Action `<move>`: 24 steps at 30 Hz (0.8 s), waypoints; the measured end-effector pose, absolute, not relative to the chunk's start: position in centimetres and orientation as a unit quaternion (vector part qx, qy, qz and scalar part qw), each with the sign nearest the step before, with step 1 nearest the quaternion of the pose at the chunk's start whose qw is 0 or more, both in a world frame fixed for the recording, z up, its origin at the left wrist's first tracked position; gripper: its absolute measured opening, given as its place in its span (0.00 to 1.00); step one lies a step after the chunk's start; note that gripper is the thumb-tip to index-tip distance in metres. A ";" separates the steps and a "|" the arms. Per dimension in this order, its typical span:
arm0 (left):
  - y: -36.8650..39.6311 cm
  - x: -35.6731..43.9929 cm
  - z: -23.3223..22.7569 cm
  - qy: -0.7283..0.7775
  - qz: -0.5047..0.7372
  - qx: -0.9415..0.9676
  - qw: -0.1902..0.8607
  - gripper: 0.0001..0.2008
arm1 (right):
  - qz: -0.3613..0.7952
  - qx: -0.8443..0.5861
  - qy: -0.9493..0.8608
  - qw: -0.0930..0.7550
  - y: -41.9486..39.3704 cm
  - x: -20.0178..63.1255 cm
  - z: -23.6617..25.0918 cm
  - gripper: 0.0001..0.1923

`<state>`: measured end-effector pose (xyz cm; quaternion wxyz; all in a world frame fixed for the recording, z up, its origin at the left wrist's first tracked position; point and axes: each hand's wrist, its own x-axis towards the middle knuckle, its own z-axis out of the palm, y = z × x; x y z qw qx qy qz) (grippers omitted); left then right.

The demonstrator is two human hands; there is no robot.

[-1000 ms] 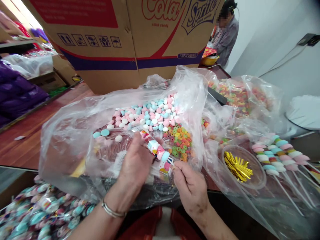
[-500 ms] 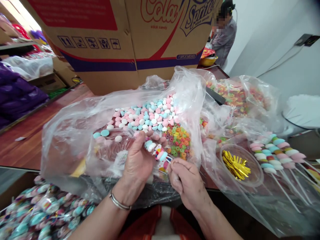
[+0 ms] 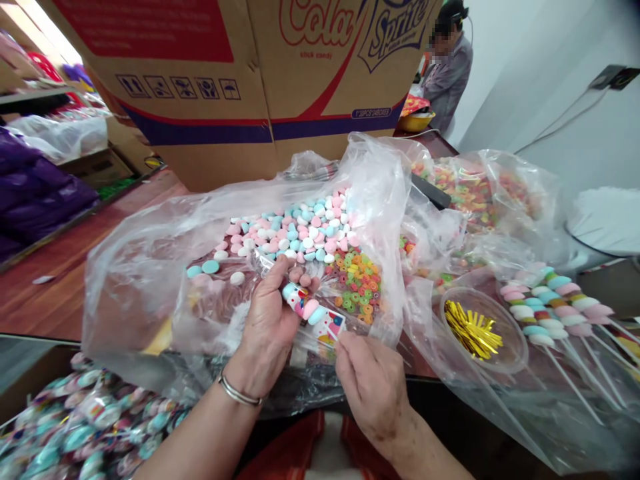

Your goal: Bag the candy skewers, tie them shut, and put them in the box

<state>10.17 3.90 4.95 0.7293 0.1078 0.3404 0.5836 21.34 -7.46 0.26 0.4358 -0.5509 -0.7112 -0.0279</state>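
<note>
A candy skewer [image 3: 314,311] with pastel pieces sits in a clear wrapper with a colourful printed card, tilted down to the right. My left hand [image 3: 270,327] wears a metal bangle and is closed around the skewer's upper part. At its lower end, my right hand [image 3: 373,377] pinches the stick and wrapper beside the card. Beyond the hands lie loose pink, white and blue candies [image 3: 295,230] on a clear plastic sheet [image 3: 145,233]. Small ring candies [image 3: 357,283] lie just behind my right hand.
Finished-looking candy skewers [image 3: 555,303] and a clear tub of gold twist ties [image 3: 470,330] stand to the right. A large cardboard box [image 3: 260,87] blocks the back. Wrapped candies fill a box [image 3: 85,427] at lower left. A person [image 3: 450,73] is at the far right.
The skewer has slid lower in my left hand, so more of the printed card shows. My right hand has shifted slightly down and turned, still at the stick end.
</note>
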 end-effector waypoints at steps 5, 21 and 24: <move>3.9 10.0 5.0 0.345 0.586 0.094 0.727 0.14 | -0.071 -0.549 -0.706 0.441 -7.2 20.9 0.0 0.08; 1.8 11.3 3.9 0.307 0.553 0.152 0.759 0.11 | 0.461 -0.555 -0.476 0.503 -6.6 19.7 -0.1 0.15; 3.1 10.4 3.9 0.332 0.585 0.141 0.726 0.10 | 0.397 -0.581 -0.524 0.480 -7.1 20.4 0.2 0.12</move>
